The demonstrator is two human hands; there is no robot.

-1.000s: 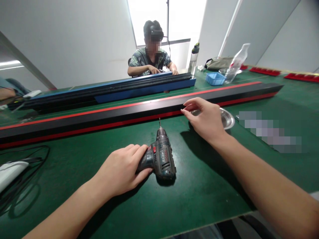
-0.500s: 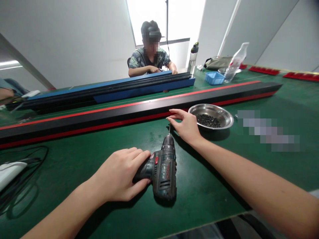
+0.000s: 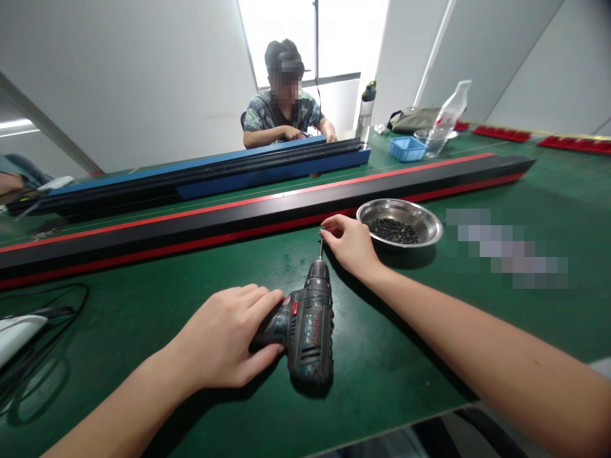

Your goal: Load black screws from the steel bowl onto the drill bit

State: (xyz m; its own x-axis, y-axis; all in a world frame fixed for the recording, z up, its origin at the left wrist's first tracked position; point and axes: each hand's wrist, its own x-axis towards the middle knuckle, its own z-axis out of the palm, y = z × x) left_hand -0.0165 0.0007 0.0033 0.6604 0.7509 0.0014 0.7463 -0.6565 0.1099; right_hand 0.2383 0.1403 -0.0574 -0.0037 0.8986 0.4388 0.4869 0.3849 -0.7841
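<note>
1. The left hand (image 3: 224,340) is wrapped around the handle of the drill (image 3: 305,324), which lies on its side on the counter (image 3: 143,331).
2. The right hand (image 3: 351,245) pinches at the bit (image 3: 321,248); whether it holds a screw is too small to tell.
3. Judgement: keep the drill steady and off the trigger, and seat the screw squarely on the bit.
4. The bowl (image 3: 400,224) of screws sits just right of the right hand, near the rail (image 3: 238,219).

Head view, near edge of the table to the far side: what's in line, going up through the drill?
left hand gripping the cordless drill → right hand at the bit tip → black-and-red rail → blue rail → seated person by the window.
</note>
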